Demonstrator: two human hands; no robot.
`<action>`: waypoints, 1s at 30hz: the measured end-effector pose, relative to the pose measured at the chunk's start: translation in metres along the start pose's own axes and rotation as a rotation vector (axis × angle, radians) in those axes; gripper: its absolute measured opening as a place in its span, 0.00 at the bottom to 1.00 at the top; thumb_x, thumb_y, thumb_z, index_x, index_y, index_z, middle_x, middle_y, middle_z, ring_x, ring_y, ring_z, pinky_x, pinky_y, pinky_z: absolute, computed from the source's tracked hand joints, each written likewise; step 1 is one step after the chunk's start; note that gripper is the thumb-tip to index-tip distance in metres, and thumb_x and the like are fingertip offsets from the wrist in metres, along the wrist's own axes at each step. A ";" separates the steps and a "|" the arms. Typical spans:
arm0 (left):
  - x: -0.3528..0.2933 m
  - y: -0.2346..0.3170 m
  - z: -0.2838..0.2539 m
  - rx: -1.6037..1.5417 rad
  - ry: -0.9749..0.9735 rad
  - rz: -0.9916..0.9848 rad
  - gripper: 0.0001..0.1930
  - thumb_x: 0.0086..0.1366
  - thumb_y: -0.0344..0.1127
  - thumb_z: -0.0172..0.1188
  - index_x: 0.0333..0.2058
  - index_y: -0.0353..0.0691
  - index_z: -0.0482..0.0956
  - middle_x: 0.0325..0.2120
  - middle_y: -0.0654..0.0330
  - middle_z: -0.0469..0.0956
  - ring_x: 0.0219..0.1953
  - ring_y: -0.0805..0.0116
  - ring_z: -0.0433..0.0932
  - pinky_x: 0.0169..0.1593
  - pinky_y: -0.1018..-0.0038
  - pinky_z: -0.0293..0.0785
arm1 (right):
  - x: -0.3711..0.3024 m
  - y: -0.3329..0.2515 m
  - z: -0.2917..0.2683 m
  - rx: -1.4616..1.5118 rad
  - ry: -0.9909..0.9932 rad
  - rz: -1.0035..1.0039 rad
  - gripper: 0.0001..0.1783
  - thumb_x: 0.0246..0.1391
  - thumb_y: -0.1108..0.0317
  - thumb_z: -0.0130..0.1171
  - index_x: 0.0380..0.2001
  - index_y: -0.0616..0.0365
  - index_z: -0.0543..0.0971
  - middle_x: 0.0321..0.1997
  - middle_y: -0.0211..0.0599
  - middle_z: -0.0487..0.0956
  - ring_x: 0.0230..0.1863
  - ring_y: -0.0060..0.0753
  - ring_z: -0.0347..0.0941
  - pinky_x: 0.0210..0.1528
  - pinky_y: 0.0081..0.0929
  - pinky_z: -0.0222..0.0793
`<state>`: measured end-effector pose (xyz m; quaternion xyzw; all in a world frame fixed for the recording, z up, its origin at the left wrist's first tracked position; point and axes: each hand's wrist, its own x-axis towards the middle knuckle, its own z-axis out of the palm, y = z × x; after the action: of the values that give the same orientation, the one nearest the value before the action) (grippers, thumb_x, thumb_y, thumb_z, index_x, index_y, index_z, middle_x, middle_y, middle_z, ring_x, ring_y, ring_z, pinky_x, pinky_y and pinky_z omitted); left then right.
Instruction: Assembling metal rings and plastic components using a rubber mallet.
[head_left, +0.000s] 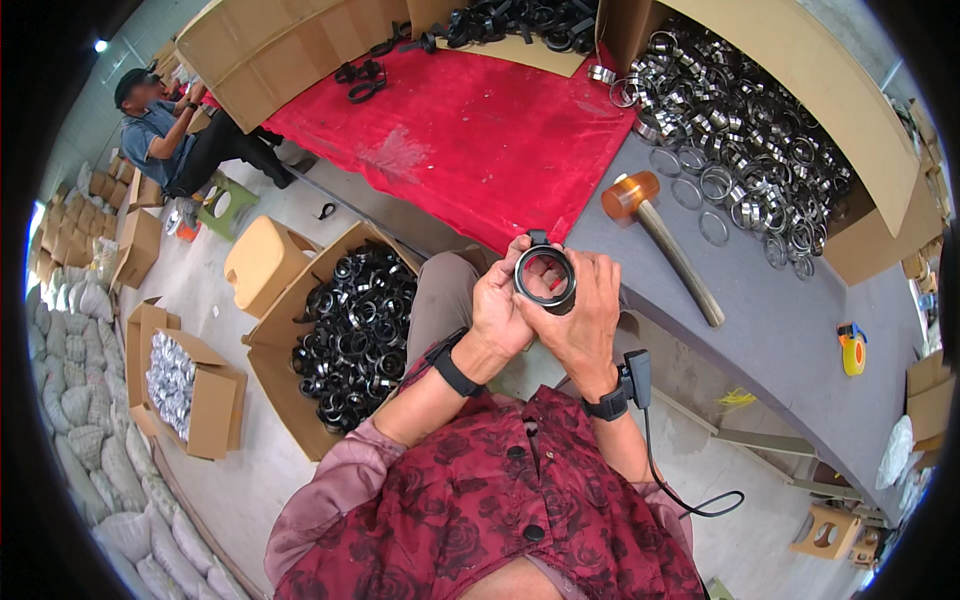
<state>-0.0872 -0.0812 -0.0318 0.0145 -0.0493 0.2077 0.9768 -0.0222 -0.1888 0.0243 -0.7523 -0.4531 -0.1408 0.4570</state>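
My left hand (500, 308) and my right hand (590, 325) together hold a black ring (567, 298) with a small tab at its top and a shiny metal band inside. The ring is tilted toward me, just off the near edge of the red cloth (440, 150). Left fingers are curled behind and along its left side. The right thumb and fingers press its lower and right rim. A mallet (680, 262) with an orange head and wooden handle lies to the right on the grey tabletop (770, 330).
Loose metal rings (740, 130) heap at the far right beside cardboard. Black rings (520, 22) lie at the back. Left of my knee, a floor carton (272, 372) holds several black-and-metal rings. A tape measure (852, 352), a tan stool (262, 265) and a seated person (165, 140) are farther off.
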 end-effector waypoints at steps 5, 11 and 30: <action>-0.002 0.001 -0.003 0.010 -0.018 -0.016 0.15 0.70 0.31 0.45 0.51 0.41 0.77 0.53 0.48 0.76 0.60 0.51 0.71 0.69 0.49 0.63 | -0.004 0.005 0.002 -0.010 -0.020 0.016 0.41 0.30 0.57 0.79 0.49 0.66 0.76 0.44 0.47 0.75 0.45 0.51 0.69 0.48 0.44 0.67; -0.003 -0.001 -0.013 0.086 0.017 0.009 0.13 0.73 0.33 0.46 0.49 0.43 0.78 0.50 0.53 0.78 0.58 0.55 0.72 0.66 0.51 0.66 | -0.008 0.004 0.003 -0.022 -0.057 0.065 0.41 0.30 0.57 0.79 0.49 0.66 0.77 0.43 0.45 0.75 0.45 0.50 0.69 0.48 0.44 0.66; -0.001 -0.012 -0.002 0.089 0.248 0.044 0.10 0.75 0.39 0.51 0.41 0.45 0.81 0.43 0.54 0.79 0.52 0.57 0.75 0.63 0.57 0.69 | -0.008 0.005 0.009 -0.020 -0.068 0.126 0.35 0.30 0.57 0.78 0.43 0.60 0.77 0.40 0.45 0.73 0.44 0.50 0.69 0.47 0.44 0.67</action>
<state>-0.0832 -0.0930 -0.0344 0.0312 0.0810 0.2311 0.9690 -0.0248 -0.1869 0.0118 -0.7884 -0.4186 -0.0905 0.4416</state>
